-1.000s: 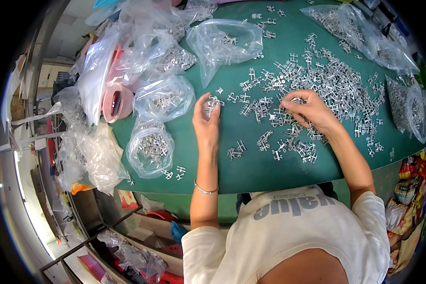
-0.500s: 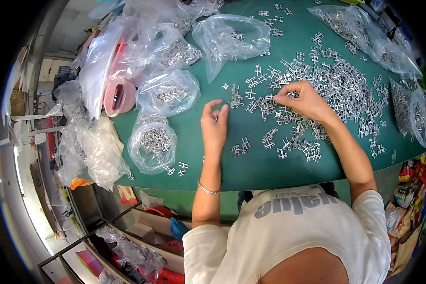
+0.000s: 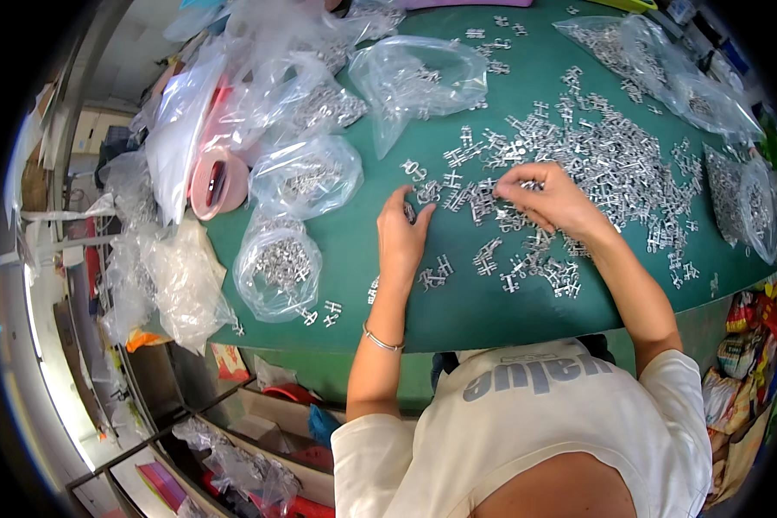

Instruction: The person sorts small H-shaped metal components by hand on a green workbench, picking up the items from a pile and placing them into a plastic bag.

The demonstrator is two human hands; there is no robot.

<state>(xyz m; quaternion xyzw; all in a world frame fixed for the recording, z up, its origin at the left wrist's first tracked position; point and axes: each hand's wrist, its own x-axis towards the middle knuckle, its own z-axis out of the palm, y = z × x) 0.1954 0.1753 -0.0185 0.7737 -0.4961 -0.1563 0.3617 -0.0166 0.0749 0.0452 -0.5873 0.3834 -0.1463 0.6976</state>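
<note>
A wide pile of small silver metal parts (image 3: 613, 164) lies spread over the green table (image 3: 354, 285). My right hand (image 3: 551, 200) rests on the pile's near left edge, its fingertips pinched on one part. My left hand (image 3: 403, 235) lies back up just left of it, with the fingers curled over a few parts. A thin bracelet (image 3: 380, 340) sits on my left wrist. A few loose parts (image 3: 492, 259) lie between and below the two hands.
Clear plastic bags with more parts stand to the left (image 3: 278, 263) (image 3: 306, 177), at the back (image 3: 419, 78) and along the right edge (image 3: 751, 207). A pink tape roll (image 3: 214, 181) lies among crumpled bags. Open boxes (image 3: 259, 432) sit below the table's near edge.
Both hands stay at the pile's left edge. My right hand's fingers have shifted slightly among the parts, and the view has moved a little.
</note>
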